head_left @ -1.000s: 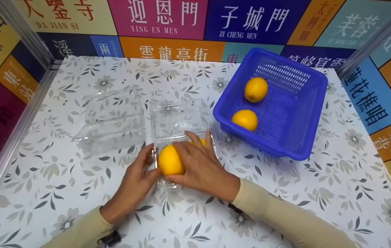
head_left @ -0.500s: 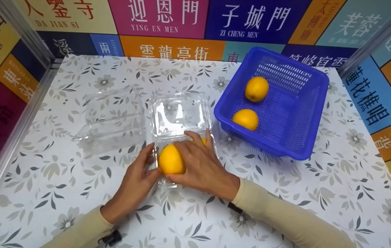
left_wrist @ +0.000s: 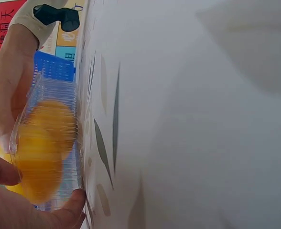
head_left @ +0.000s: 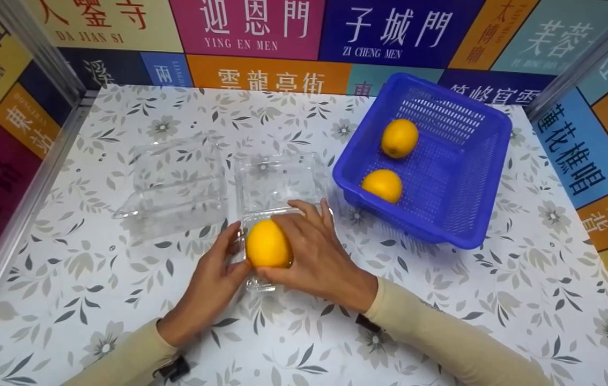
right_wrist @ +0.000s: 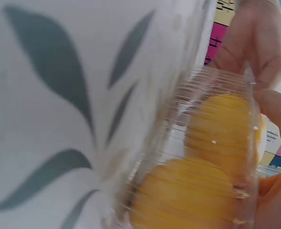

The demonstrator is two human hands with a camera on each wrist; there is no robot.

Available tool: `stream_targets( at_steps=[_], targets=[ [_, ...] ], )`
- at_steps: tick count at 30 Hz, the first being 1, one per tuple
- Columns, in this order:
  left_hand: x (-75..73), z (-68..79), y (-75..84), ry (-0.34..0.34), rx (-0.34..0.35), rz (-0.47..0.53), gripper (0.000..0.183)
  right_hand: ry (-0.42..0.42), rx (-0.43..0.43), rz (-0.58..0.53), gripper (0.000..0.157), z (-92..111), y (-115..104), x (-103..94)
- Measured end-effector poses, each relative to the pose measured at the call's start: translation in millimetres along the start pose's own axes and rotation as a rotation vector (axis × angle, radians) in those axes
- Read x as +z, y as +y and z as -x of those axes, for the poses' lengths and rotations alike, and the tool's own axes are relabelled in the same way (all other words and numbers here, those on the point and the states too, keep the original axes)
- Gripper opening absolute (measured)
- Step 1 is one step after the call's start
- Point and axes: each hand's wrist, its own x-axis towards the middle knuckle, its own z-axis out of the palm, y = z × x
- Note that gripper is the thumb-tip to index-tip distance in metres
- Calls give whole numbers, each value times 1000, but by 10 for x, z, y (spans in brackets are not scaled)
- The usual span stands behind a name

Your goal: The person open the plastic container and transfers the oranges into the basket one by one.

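A clear plastic clamshell box lies open at mid-table, its lid folded back away from me. My left hand holds the box by its left wall, thumb at the rim and a fingertip low on the side in the left wrist view. My right hand grips a yellow lemon from above at the box's left part, thumb on its near side. Through the ribbed wall in the right wrist view, one lemon sits beside another lemon. My right hand hides the box's right part in the head view.
A blue-purple plastic basket with two lemons stands at the back right. Another open clear clamshell lies to the left of the box. A flowered cloth covers the table, with printed panels behind it.
My right hand and the gripped lemon have shifted slightly up in the head view. Another lemon seen between the right fingers is now hidden. The lid tipped briefly, catching glare, then settled back.
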Motion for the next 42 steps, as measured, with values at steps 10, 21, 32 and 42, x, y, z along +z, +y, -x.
stream_targets(
  at_steps=[10, 21, 32, 42],
  targets=[
    [0, 0, 1, 7, 16, -8, 75, 66, -26, -86, 81, 11, 4, -196],
    [1, -3, -7, 5, 7, 15, 75, 70, -8, -116, 82, 97, -10, -369],
    [-2, -6, -14, -7, 17, 40, 75, 120, -22, -100, 82, 134, 28, -706],
    [-8, 0, -25, 5, 43, 23, 74, 138, 8, -115, 84, 231, 139, -1043]
  ],
)
